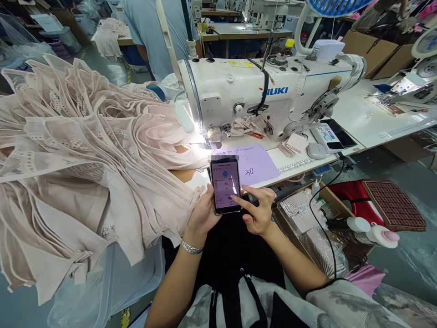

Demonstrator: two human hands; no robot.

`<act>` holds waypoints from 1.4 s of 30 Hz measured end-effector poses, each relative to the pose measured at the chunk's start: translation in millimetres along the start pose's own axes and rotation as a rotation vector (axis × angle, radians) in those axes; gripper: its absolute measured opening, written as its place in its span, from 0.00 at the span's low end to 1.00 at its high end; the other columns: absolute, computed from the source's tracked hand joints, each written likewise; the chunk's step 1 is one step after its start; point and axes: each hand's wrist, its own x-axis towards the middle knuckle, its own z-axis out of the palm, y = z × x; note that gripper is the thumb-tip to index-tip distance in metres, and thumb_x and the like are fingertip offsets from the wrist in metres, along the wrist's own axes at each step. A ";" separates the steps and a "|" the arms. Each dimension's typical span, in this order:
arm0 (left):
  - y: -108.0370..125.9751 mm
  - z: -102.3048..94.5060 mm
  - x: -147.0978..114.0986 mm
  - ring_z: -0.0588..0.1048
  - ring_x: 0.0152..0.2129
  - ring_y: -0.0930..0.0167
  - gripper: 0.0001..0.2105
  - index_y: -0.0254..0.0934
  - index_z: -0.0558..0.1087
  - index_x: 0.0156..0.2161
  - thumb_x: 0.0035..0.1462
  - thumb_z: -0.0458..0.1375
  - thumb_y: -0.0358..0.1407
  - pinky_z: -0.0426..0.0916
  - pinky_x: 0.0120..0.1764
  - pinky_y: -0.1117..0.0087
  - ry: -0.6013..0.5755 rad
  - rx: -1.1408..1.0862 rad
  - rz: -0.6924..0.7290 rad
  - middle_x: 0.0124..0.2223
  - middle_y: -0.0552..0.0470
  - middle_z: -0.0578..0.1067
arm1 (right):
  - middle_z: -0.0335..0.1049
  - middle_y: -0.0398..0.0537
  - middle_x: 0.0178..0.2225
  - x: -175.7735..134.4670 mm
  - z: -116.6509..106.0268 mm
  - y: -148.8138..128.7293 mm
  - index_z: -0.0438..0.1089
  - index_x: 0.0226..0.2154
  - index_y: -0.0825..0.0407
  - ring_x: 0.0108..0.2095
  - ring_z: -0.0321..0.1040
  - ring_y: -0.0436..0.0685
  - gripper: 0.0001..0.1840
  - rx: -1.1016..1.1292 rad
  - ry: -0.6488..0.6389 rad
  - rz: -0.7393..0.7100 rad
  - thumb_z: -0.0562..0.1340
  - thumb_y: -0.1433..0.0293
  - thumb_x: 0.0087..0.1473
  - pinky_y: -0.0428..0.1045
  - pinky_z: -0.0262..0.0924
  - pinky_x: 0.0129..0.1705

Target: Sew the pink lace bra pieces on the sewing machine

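My left hand is wrapped round the left side of a smartphone, which is held upright with its screen lit. My right hand has its fingers apart, and an extended fingertip touches the lower part of the screen. Behind the phone lies a purple paper sheet with "30" written on it. A white JUKI sewing machine stands beyond, its lamp shining near the needle. A large pile of beige lace-trimmed garments spreads from the left up to the machine and beside my left hand.
A clear plastic bin sits below the garments. To the right, a cardboard box holds packed strips and bottles, with a black cable hanging across it. A white earbud case rests by the table's front edge. A person in blue is behind the machine.
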 end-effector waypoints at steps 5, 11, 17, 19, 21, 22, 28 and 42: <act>0.2 -1.1 0.2 0.71 0.60 0.60 0.22 0.34 0.73 0.60 0.71 0.50 0.45 0.61 0.66 0.56 -0.022 0.003 -0.019 0.57 0.42 0.78 | 0.64 0.52 0.59 4.0 3.0 0.7 0.65 0.64 0.33 0.51 0.61 0.64 0.33 -0.049 -0.050 0.096 0.38 0.48 0.69 0.60 0.53 0.52; -0.1 -0.2 0.3 0.72 0.59 0.61 0.24 0.32 0.72 0.61 0.74 0.41 0.42 0.61 0.66 0.55 0.003 0.014 -0.012 0.56 0.41 0.79 | 0.61 0.51 0.62 6.7 6.5 0.0 0.70 0.59 0.32 0.53 0.60 0.64 0.37 -0.077 -0.093 0.100 0.35 0.45 0.67 0.61 0.53 0.53; 0.4 1.3 -0.7 0.73 0.58 0.61 0.24 0.32 0.70 0.62 0.74 0.41 0.43 0.61 0.66 0.55 -0.003 0.006 -0.033 0.56 0.41 0.79 | 0.62 0.51 0.61 5.8 5.9 -1.0 0.68 0.62 0.31 0.52 0.59 0.63 0.35 -0.055 -0.088 0.086 0.36 0.46 0.68 0.61 0.52 0.53; 0.4 0.9 -0.6 0.73 0.59 0.60 0.23 0.33 0.70 0.63 0.73 0.44 0.44 0.61 0.66 0.55 0.002 0.007 -0.022 0.57 0.41 0.78 | 0.62 0.51 0.61 4.2 3.7 -1.0 0.66 0.63 0.32 0.53 0.60 0.64 0.34 -0.040 -0.091 0.092 0.38 0.46 0.68 0.62 0.53 0.54; 0.3 0.6 -0.3 0.72 0.59 0.60 0.23 0.34 0.69 0.64 0.72 0.49 0.44 0.62 0.65 0.56 0.012 0.006 -0.006 0.58 0.41 0.77 | 0.60 0.52 0.63 2.5 1.6 -0.9 0.62 0.66 0.34 0.54 0.60 0.66 0.31 -0.002 -0.130 0.102 0.42 0.47 0.68 0.63 0.53 0.55; 0.2 0.6 -0.1 0.72 0.59 0.60 0.22 0.36 0.69 0.64 0.71 0.50 0.44 0.62 0.65 0.56 0.020 0.003 0.002 0.58 0.42 0.77 | 0.59 0.53 0.64 1.9 1.1 -0.9 0.59 0.68 0.37 0.56 0.60 0.68 0.31 0.027 -0.159 0.103 0.46 0.49 0.67 0.64 0.53 0.55; 0.3 2.5 -0.4 0.73 0.59 0.62 0.21 0.37 0.69 0.64 0.71 0.51 0.42 0.62 0.66 0.59 0.045 0.010 0.035 0.57 0.44 0.78 | 0.53 0.61 0.66 4.3 9.9 -2.2 0.39 0.72 0.45 0.62 0.57 0.70 0.43 0.020 -0.203 0.167 0.57 0.58 0.61 0.66 0.53 0.58; -0.7 0.9 1.1 0.73 0.59 0.61 0.20 0.36 0.73 0.60 0.72 0.49 0.42 0.62 0.66 0.56 -0.001 -0.001 -0.004 0.55 0.44 0.79 | 0.53 0.50 0.68 3.5 8.4 -10.4 0.64 0.64 0.34 0.58 0.59 0.66 0.25 -0.019 -0.210 0.100 0.52 0.54 0.68 0.64 0.52 0.59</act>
